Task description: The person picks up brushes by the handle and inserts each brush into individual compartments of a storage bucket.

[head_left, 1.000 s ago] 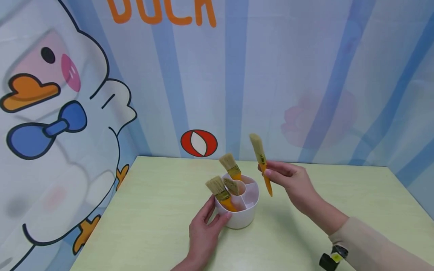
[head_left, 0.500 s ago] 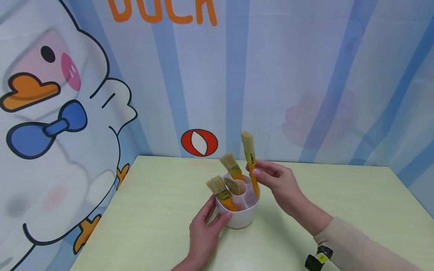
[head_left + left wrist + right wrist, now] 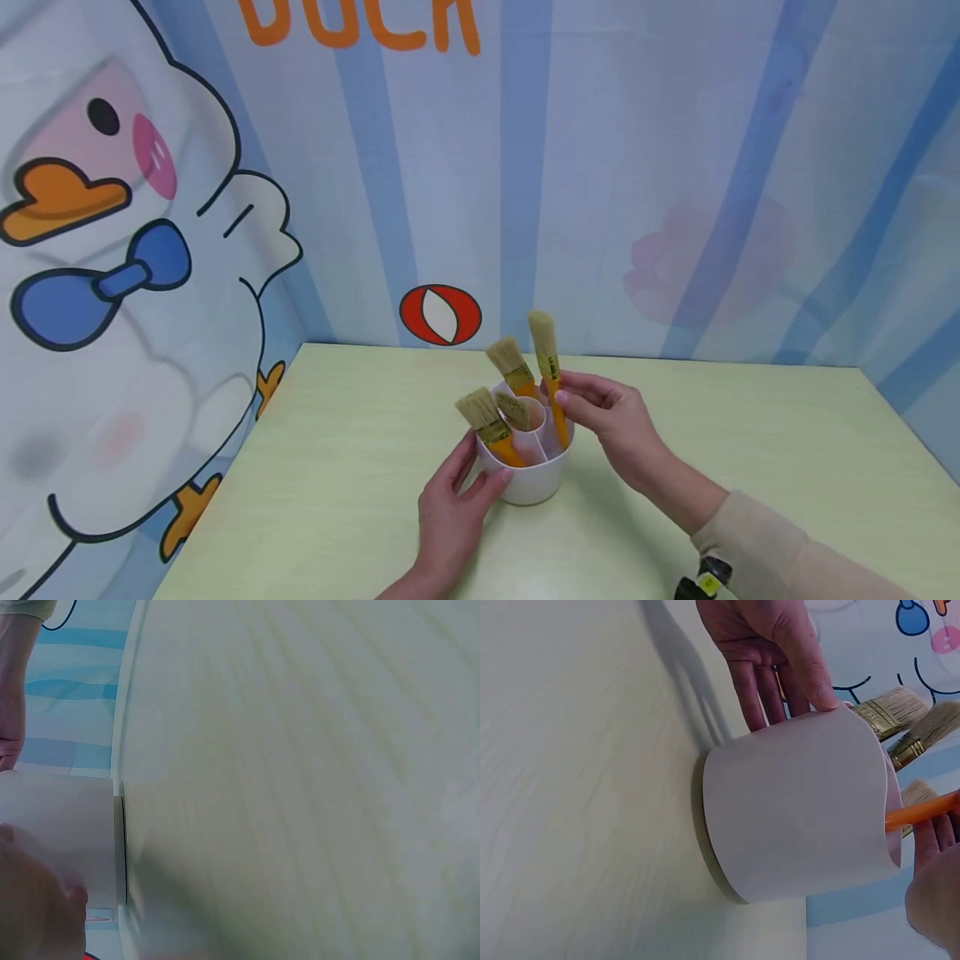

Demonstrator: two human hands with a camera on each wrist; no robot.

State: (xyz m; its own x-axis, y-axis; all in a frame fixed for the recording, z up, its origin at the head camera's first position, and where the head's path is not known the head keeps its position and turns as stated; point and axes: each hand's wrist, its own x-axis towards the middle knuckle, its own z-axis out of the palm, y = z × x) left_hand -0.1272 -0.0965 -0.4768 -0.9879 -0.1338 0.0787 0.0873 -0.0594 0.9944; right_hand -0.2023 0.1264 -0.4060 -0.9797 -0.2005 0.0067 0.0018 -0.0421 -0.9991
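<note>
A white divided brush holder (image 3: 531,487) stands upright on the table. My left hand (image 3: 453,512) holds its left side, thumb at the front wall, fingers towards the back. Between thumb and fingers, my right hand (image 3: 622,429) pinches a paintbrush (image 3: 546,346) by its orange handle, bristles up. The handle's lower end is inside the right compartment, as the orange handle (image 3: 915,813) entering the rim shows in the right wrist view. Two flat paintbrushes (image 3: 483,417) lean out of the back and front-left compartments. Another brush head (image 3: 513,411) pokes from the round middle one.
The pale wooden table (image 3: 330,467) extends around the holder. Behind it hangs a blue striped backdrop (image 3: 585,183) with a cartoon duck (image 3: 150,333) printed at left. A small black device (image 3: 701,579) sits below the right sleeve.
My right hand has carried the paintbrush left over the holder, then lowered its handle into the right compartment. The left hand and holder have stayed in place.
</note>
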